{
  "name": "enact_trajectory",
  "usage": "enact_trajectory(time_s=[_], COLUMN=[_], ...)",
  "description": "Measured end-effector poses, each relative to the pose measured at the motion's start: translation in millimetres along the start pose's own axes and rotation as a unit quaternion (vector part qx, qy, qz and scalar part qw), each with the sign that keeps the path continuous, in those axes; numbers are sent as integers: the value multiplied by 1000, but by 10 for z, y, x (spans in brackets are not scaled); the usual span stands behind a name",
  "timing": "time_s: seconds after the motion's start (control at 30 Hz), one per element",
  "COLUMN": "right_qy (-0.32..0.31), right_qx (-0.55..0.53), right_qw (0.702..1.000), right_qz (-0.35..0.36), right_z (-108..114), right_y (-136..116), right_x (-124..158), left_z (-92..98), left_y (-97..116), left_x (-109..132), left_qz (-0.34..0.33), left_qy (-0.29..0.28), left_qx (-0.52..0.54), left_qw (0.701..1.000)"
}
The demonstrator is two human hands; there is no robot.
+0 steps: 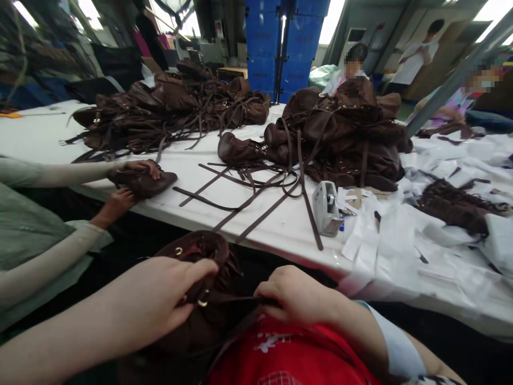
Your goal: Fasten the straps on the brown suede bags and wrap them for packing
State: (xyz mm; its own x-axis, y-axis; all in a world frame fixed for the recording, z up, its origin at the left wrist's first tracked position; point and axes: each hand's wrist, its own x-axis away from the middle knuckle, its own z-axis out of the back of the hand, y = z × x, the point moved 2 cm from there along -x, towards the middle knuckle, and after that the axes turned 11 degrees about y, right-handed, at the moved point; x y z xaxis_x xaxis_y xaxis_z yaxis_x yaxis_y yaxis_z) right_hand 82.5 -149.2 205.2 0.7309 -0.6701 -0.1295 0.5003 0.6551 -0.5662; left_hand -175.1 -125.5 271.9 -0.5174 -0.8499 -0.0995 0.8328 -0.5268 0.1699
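Below the table's front edge, a dark brown bag (208, 240) with gold-coloured rings rests close to my body, its opening facing up. My left hand (172, 294) grips the bag's side near a ring, thumb and fingers closed on it. A brown strap (236, 299) runs from that ring across to my right hand (290, 294), whose fingers are closed around the strap's end. The strap looks taut between the two hands. My fingers hide part of the ring and the lower bag is in shadow.
Two heaps of brown bags (340, 123) cover the white table (180, 160), with loose straps (240, 206) lying in front. A tape dispenser (325, 208) stands near the edge, beside white paper (385, 230). At left, a co-worker's hands (120, 203) hold another brown bag (148, 182).
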Motion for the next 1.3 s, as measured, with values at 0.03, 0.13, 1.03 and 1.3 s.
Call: enact_trajectory(time_s=[0.03,0.13,1.03,1.3], right_qy=[3,32,280,307], right_qx=[-20,-82,-109,-62], right_qw=[1000,994,902,891], right_qz=[-21,-64,-309,-330], right_z=[11,30,-302,-426], right_y=[4,9,751,670], right_x=[59,169,699,923], left_z=[57,203,-2050,-2058], left_y=[-39,-115,590,403], left_x=[-35,-172,-1240,-1660], left_qz=[-4,-27,20,83], left_qy=[14,52,407,477], left_qx=[-16,-75,121,145], left_qw=[1000,995,905,863])
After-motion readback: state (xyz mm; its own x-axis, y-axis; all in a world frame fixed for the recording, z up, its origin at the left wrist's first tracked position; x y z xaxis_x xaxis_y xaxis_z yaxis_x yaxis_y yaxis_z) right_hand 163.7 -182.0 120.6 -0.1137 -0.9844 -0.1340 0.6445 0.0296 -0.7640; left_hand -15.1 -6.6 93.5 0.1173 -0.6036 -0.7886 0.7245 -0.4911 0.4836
